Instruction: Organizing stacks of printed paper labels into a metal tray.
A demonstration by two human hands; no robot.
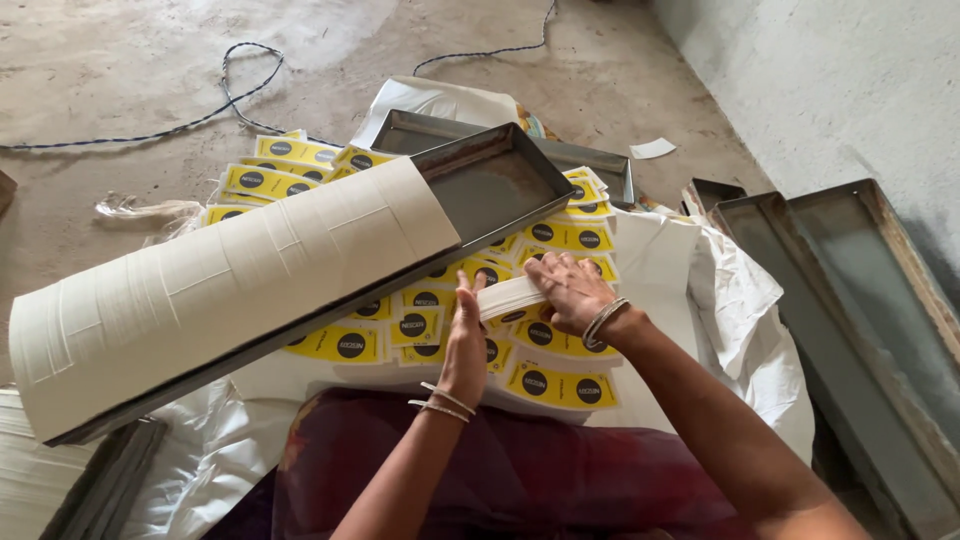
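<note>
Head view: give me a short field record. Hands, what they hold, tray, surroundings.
left hand: pressed against the near end of the label stack
right hand: on top of the label stack, fingers spread
label stack: white edges showing, held between both hands
long metal tray: tilted, mostly filled with white sheets, far end bare
yellow labels: spread on white sheeting under the hands
empty trays: by the wall
cable: on the floor

two hands [467,345], four metal trays [495,185]
</note>
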